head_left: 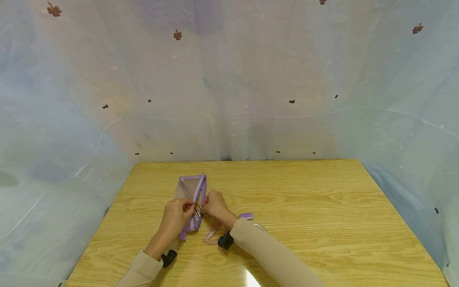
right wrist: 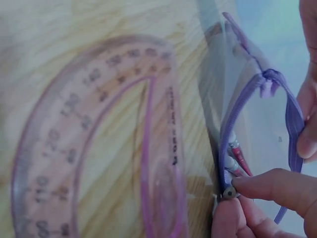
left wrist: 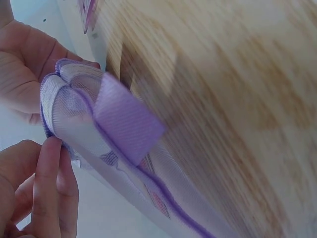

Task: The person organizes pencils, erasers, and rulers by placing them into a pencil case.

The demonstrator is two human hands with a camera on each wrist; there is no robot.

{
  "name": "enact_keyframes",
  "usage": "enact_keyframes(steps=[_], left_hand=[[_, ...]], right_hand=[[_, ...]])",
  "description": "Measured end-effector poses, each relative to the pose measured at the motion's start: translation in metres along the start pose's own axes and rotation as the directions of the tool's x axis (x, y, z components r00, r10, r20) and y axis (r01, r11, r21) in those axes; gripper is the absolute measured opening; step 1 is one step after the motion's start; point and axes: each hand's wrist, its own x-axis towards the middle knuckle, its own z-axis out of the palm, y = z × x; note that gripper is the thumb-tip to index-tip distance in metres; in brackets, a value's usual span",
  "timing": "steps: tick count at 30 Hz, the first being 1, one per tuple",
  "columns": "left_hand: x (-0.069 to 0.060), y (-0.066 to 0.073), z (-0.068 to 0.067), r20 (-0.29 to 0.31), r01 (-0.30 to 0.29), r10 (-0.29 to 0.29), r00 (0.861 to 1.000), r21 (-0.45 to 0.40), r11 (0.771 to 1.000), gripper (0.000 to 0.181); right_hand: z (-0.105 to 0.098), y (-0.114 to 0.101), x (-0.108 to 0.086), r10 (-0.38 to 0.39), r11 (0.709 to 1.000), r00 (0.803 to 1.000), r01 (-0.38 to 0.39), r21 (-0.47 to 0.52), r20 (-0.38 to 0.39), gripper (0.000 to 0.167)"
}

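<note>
Pink protractor [right wrist: 57,144] lies near both hands [head_left: 175,217] [head_left: 216,205] pinching a purple-edged pouch [head_left: 191,185].

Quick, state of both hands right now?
Left hand: closed, pinching the edge of the mesh pouch.
Right hand: closed, pinching the pouch's opposite edge; can't tell if anything else is gripped.

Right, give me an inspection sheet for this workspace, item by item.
Surface: wood-grain table, with a bright glare toward the near side.
Job's things: purple mesh pouch, pencils showing at its opening.
Clutter: pink protractor on the table; purple item and clear curved piece beside the right sleeve, both partly hidden.
Hands: left hand pinches the pouch's edge; right hand pinches at its opening, exact grip unclear.
Cables: nothing seen.
Surroundings: pale patterned sheeting behind and at both sides.
</note>
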Motion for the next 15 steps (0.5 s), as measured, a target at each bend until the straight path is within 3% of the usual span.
enact_keyframes(steps=[5, 15], left_hand=[[0.0002, 0.0011, -0.0005, 0.001, 0.0, 0.0, 1.0, -0.005, 1.0, 0.007], [0.0007, 0.0017, -0.0007, -0.001, 0.005, -0.005, 1.0, -0.011, 1.0, 0.005]], right_hand=[[-0.0037, 0.0009, 0.0003, 0.07, 0.994, 0.997, -0.073, 0.086, 0.042, 0.015], [-0.0096, -0.0013, -0.0018, 0.1, 0.966, 0.991, -0.118, 0.23, 0.091, 0.009]])
